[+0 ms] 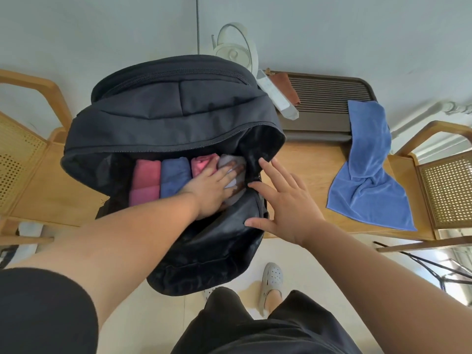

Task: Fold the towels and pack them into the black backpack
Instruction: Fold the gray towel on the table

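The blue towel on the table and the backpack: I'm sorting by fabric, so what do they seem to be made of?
The blue towel looks like soft microfibre or terry: matte, with a fine nap and limp folds. The backpack looks like woven synthetic, perhaps nylon or polyester: smooth, with a faint sheen.

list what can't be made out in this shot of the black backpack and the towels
- Head view: much of the grey folded towel is covered by the left hand.
- Head view: depth of the black fabric backpack is dark, so anything under the rolled pink towel and blue towel is unseen.
- Head view: the white fan is partly behind the backpack.
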### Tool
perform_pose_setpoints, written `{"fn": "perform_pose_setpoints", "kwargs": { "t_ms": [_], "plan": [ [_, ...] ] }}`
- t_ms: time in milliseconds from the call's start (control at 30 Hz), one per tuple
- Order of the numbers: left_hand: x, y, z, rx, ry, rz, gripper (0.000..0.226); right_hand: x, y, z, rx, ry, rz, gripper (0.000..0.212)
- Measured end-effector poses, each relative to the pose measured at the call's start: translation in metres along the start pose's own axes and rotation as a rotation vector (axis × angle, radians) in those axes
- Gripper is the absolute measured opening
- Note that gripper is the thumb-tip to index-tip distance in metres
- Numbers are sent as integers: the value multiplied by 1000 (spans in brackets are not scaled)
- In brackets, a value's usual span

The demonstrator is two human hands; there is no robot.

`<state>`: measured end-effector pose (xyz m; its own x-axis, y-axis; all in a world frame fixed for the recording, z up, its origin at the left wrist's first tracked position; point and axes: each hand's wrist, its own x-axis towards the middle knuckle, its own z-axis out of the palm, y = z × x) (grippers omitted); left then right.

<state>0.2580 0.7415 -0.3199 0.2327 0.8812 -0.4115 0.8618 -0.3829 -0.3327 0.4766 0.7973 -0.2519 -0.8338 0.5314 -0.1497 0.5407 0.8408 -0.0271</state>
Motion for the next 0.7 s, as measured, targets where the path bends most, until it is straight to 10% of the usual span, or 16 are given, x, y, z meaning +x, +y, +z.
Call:
{"fn": "perform_pose_setpoints", "kwargs": {
  "t_ms": [233, 433, 533, 700],
  "plan": [
    [9, -1, -7, -180, -104, -225, 61, -6, 5, 0, -29, -33, 87, 62],
    [-8, -15, -21, -155, -123, -114, 76, 6, -14, -10, -75, 54, -235, 93],
    [-26, -21, -9, -115, -43, -138, 80, 20, -23, -10, -146, 93, -260, 63],
    [-47, -46, 1, -167, -373, -47, 81, 32, -27, -15, -177, 107, -277, 24]
  ]
}}
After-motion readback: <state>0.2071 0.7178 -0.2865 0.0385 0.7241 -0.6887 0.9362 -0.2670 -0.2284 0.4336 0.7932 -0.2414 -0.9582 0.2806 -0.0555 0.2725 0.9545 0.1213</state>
